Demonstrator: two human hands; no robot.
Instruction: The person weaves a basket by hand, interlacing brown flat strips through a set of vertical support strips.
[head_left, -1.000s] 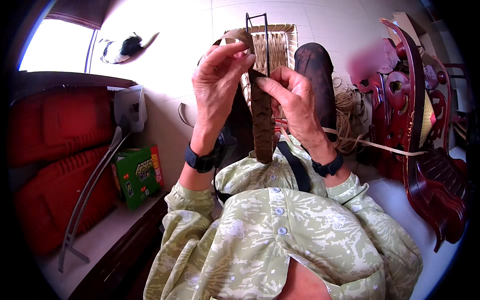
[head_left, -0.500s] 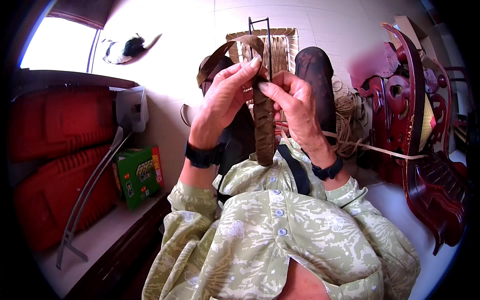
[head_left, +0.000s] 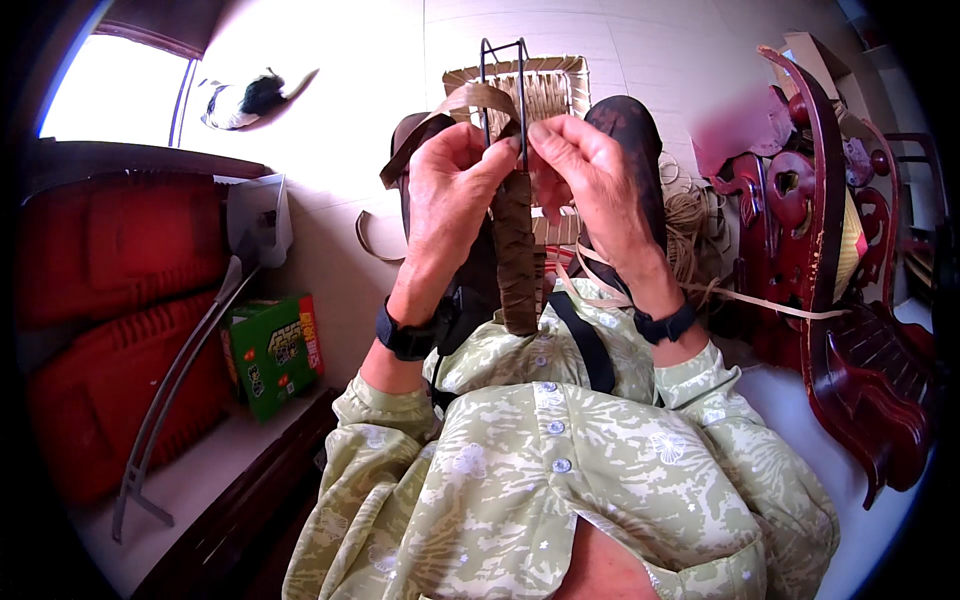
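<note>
A narrow black wire frame (head_left: 523,85) stands upright before me, its lower length wrapped in overlapping turns of brown strip (head_left: 516,265). From the top of the wrapping, the strip's free length loops up and over to the left, past my left knee. My left hand (head_left: 447,195) is closed, pinching the strip against the frame with thumb and fingers. On the other side, my right hand (head_left: 597,180) is closed too, thumb and forefinger together at the frame's right bar; what lies between them is hidden.
A woven basket (head_left: 575,75) stands beyond my knees. Coiled cord (head_left: 690,225) lies to the right by a dark red carved wooden chair (head_left: 825,250). At left are red cases (head_left: 120,240) and a green box (head_left: 272,355). A black-and-white animal (head_left: 245,100) is on the floor.
My right hand has shifted up and left from the wrapping's edge to the frame's right bar. The left hand has turned and lowered slightly. Frame and strip moved a little left.
</note>
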